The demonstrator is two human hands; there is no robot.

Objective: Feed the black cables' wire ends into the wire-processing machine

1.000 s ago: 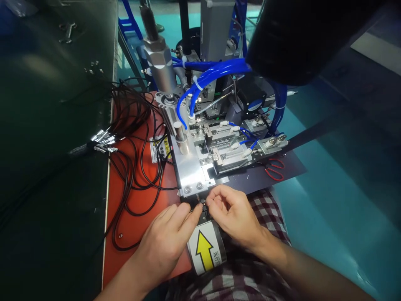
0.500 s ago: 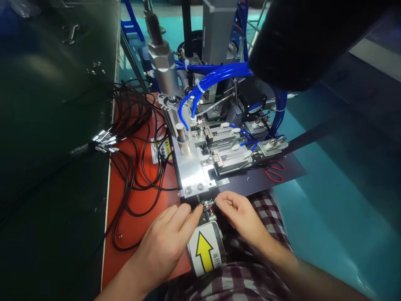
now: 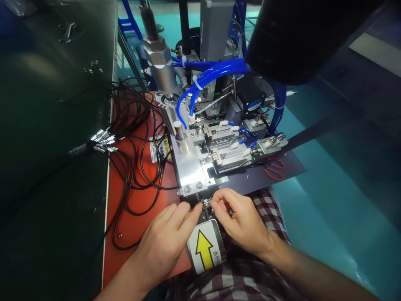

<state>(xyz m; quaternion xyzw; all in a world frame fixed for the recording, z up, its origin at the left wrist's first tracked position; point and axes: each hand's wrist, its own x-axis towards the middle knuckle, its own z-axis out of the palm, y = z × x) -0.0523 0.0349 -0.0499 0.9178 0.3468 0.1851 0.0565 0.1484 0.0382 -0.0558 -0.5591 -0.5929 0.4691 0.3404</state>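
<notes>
My left hand [image 3: 167, 240] lies on the orange mat [image 3: 138, 200], its fingers pressed together and its fingertips holding a thin black cable at the front slot of the metal fixture [image 3: 194, 171]. My right hand [image 3: 241, 219] pinches the fine coloured wire ends [image 3: 206, 202] of that cable just in front of the slot. Both hands meet above a panel with a yellow arrow label [image 3: 205, 248].
Loops of black cables [image 3: 134, 138] with metal plugs [image 3: 103, 140] cover the mat to the left. Blue air hoses [image 3: 206, 77] and a pneumatic cylinder [image 3: 158, 62] rise behind the fixture. Red-handled scissors [image 3: 274, 169] lie to the right. A dark table is at left.
My right hand drew back to the right, baring the coloured wire ends, then came in again and now pinches them. The left hand has stayed in place.
</notes>
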